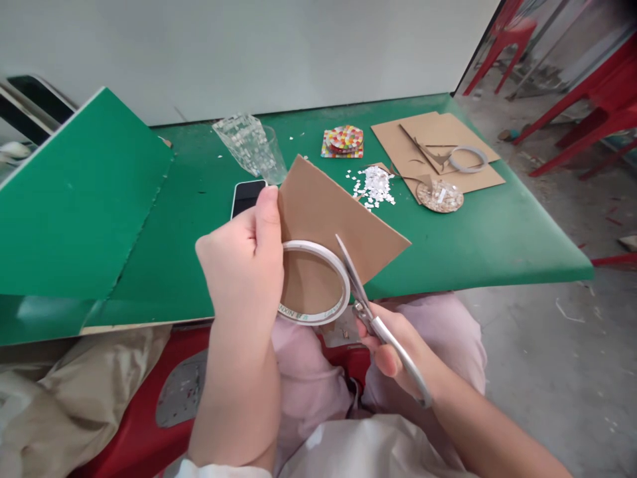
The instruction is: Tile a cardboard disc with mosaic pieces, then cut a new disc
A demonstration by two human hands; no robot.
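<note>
In my left hand (243,259), closed at its left edge, is a piece of brown cardboard (331,206), tilted above my lap. A white ring like a tape roll core (343,272), with green print, lies against the cardboard's lower part, pinned by the same hand. My right hand (393,345) grips a pair of scissors (365,309) by the handles. Their blades point up and left along the ring's right side, over the cardboard. Whether the blades have cardboard between them, I cannot tell.
On the green table (472,259) are a phone (249,196), a clear plastic bag (249,146), colourful mosaic coasters (343,141), white chips (377,186), a round mosaic disc (440,196) and cardboard sheets (478,176) bearing another ring (468,159). A green board (74,206) rises at left.
</note>
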